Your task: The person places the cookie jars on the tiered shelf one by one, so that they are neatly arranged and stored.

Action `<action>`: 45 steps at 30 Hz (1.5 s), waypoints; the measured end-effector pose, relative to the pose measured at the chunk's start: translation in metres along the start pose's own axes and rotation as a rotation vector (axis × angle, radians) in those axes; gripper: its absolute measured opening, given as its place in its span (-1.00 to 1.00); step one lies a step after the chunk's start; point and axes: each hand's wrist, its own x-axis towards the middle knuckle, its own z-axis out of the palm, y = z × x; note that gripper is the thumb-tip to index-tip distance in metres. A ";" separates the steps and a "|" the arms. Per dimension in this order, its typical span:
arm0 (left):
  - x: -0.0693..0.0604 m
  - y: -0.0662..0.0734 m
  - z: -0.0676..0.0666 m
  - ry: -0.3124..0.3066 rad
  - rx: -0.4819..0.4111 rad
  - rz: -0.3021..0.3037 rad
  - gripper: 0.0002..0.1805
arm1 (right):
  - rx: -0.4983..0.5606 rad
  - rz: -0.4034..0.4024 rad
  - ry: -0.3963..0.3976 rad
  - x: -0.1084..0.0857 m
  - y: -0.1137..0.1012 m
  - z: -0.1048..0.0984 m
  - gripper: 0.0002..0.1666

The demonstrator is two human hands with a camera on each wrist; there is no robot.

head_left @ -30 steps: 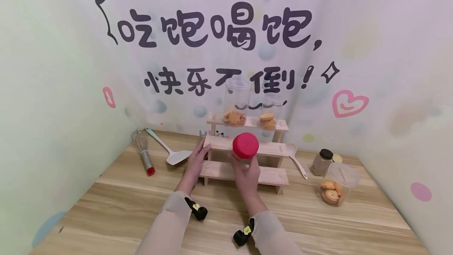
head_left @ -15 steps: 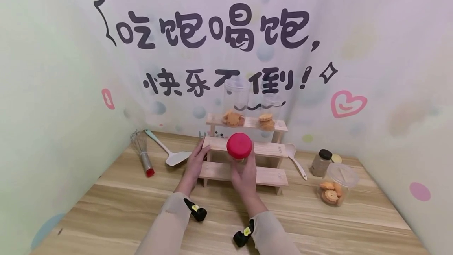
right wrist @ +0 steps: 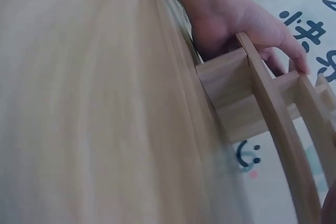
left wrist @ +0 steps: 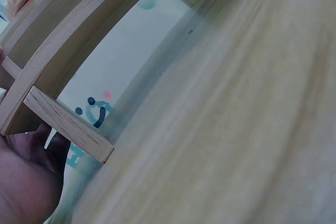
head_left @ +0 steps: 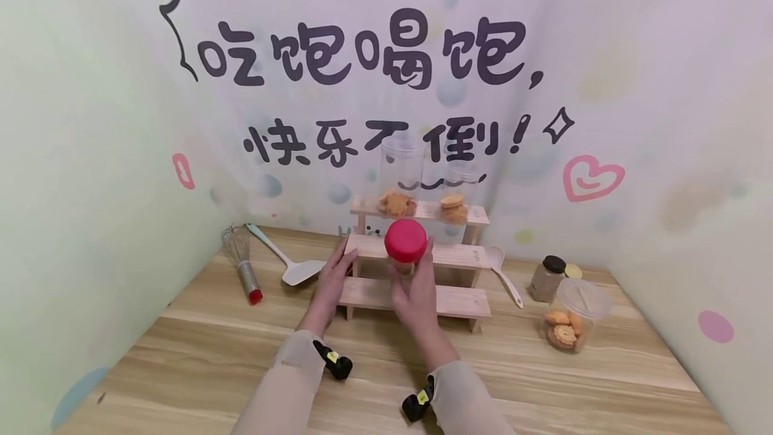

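A three-tier wooden shelf (head_left: 461, 255) stands at the back of the table. My left hand (head_left: 329, 286) grips its left end, thumb on the middle tier; the left wrist view shows that hand (left wrist: 26, 182) beside an upright, and the right wrist view shows it (right wrist: 226, 17) around the end too. In my right hand (head_left: 420, 301) is a clear jar with a red lid (head_left: 405, 240), held upright in front of the middle tier. Whether the jar touches the tier is hidden. Only a sliver of my right hand (right wrist: 329, 208) enters the right wrist view.
Two clear containers with biscuits (head_left: 398, 203) stand on the top tier. Left lie a whisk (head_left: 247, 272) and a white spatula (head_left: 302, 270). Right are a white spoon (head_left: 510, 286), a black-lidded jar (head_left: 547, 280) and a clear tub of biscuits (head_left: 564, 334).
The right hand and red-lidded jar have moved slightly left, and the lid sits a little higher in the head view. My left hand keeps its hold on the shelf.
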 end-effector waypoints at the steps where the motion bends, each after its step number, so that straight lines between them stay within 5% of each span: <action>1: 0.000 0.000 0.000 -0.003 -0.001 0.002 -0.25 | -0.022 0.003 -0.014 0.001 0.000 -0.001 0.16; 8: -0.002 -0.002 0.001 -0.007 -0.015 0.002 -0.28 | -0.147 0.069 -0.119 0.008 -0.004 -0.008 -0.11; 19: 0.001 0.001 -0.002 0.003 0.003 0.001 -0.28 | -0.199 0.130 -0.246 0.020 -0.013 -0.015 0.06; 25: -0.007 0.016 -0.003 -0.029 0.032 -0.029 -0.31 | -0.245 0.174 -0.298 0.021 -0.011 -0.019 0.00; 30: 0.000 0.002 -0.003 -0.015 0.011 -0.010 -0.29 | -0.248 0.171 -0.291 0.020 -0.009 -0.019 -0.06; 45: -0.002 0.002 -0.001 0.006 -0.002 -0.002 -0.25 | -0.258 0.194 -0.197 0.020 -0.004 -0.021 -0.32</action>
